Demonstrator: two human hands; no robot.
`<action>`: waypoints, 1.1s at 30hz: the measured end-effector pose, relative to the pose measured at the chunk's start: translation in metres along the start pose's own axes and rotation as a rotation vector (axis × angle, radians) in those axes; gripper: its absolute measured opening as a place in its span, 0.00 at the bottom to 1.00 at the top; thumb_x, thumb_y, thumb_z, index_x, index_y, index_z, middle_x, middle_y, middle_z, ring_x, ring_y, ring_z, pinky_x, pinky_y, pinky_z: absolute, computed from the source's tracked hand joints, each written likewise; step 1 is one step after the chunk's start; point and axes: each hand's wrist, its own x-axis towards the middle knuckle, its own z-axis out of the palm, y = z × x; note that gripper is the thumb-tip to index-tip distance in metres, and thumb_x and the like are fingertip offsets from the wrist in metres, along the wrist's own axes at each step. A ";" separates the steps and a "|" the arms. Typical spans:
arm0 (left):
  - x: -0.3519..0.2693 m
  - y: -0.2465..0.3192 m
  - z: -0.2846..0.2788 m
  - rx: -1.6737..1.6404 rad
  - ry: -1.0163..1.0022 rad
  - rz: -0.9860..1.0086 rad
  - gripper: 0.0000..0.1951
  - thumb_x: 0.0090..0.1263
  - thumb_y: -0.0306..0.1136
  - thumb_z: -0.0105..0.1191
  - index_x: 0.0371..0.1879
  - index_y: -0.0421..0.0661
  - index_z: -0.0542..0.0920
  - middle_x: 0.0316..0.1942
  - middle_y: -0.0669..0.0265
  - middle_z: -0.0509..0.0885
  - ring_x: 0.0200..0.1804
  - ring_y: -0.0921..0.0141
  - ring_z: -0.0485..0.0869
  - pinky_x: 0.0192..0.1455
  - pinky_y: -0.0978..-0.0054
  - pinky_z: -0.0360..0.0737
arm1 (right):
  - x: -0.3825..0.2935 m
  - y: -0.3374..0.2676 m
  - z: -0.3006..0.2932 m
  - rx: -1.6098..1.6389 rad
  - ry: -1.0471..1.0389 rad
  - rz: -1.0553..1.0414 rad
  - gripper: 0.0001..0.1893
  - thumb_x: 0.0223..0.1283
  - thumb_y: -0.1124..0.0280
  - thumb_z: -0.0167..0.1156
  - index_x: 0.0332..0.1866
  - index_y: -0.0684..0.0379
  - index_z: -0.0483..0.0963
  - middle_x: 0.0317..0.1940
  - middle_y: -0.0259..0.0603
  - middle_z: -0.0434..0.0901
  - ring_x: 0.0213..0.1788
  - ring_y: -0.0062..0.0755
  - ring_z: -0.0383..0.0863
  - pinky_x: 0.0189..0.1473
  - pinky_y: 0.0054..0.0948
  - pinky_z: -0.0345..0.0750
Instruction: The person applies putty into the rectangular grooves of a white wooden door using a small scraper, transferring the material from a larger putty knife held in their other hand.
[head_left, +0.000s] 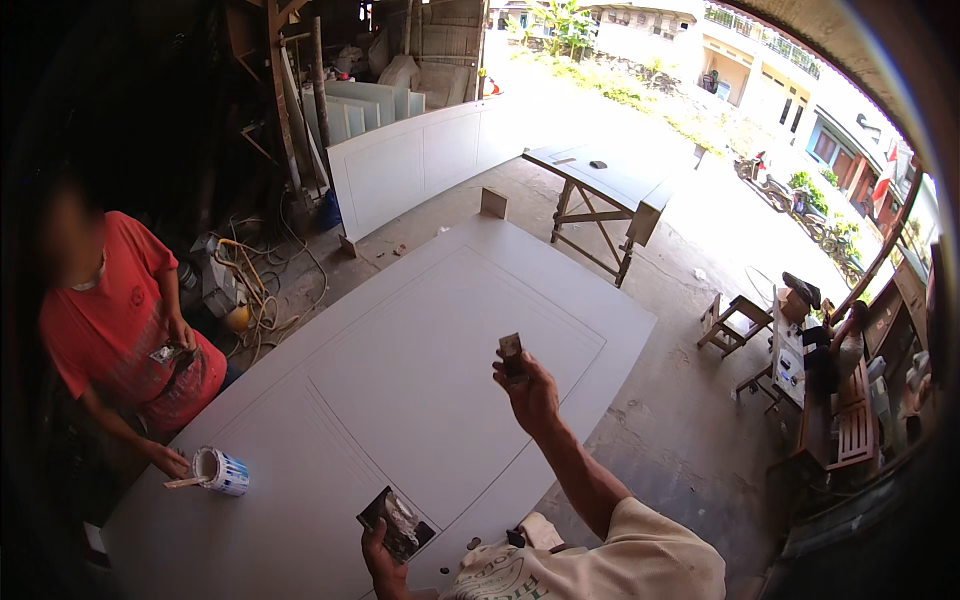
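Note:
A white panel (480, 322) with thin grooved frame lines lies flat before me. My left hand (384, 559), low in the view, grips a dark flat plate (396, 523) smeared with whitish paste. Raised above the far half of the panel, my right hand (531, 391) holds a small flat scraper (511, 346), its blade pointing up and apart from the panel. A white-and-blue can (226, 474) with drips down its side stands on the panel's left part. Across its rim rests a stick (185, 482).
A co-worker in a red shirt (139, 300) stands at the left, one hand (171, 459) beside the can. Cables and yellow hose (251, 274) tangle on the floor. Another panel (412, 161) leans behind; a trestle table (607, 180) and a wooden stool (735, 322) stand beyond.

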 end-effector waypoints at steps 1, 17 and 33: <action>-0.004 0.000 0.003 -0.004 -0.004 -0.011 0.23 0.76 0.33 0.61 0.67 0.39 0.78 0.59 0.58 0.88 0.57 0.60 0.89 0.61 0.57 0.86 | 0.017 -0.031 0.020 -0.048 0.002 -0.111 0.23 0.82 0.60 0.56 0.70 0.65 0.73 0.60 0.48 0.82 0.59 0.41 0.84 0.63 0.42 0.81; -0.001 0.070 0.042 -0.005 0.072 0.139 0.21 0.78 0.33 0.61 0.66 0.38 0.77 0.53 0.60 0.89 0.51 0.65 0.91 0.53 0.62 0.93 | -0.020 0.021 0.140 -1.104 -0.954 -0.264 0.21 0.60 0.77 0.67 0.60 0.59 0.86 0.63 0.49 0.84 0.61 0.44 0.86 0.58 0.39 0.88; -0.016 0.092 0.041 0.016 0.162 0.211 0.18 0.77 0.34 0.64 0.59 0.38 0.82 0.49 0.62 0.90 0.44 0.71 0.92 0.50 0.67 0.92 | -0.073 0.063 0.198 -1.264 -1.537 -0.721 0.22 0.46 0.80 0.70 0.52 0.57 0.86 0.60 0.45 0.82 0.59 0.47 0.84 0.61 0.44 0.82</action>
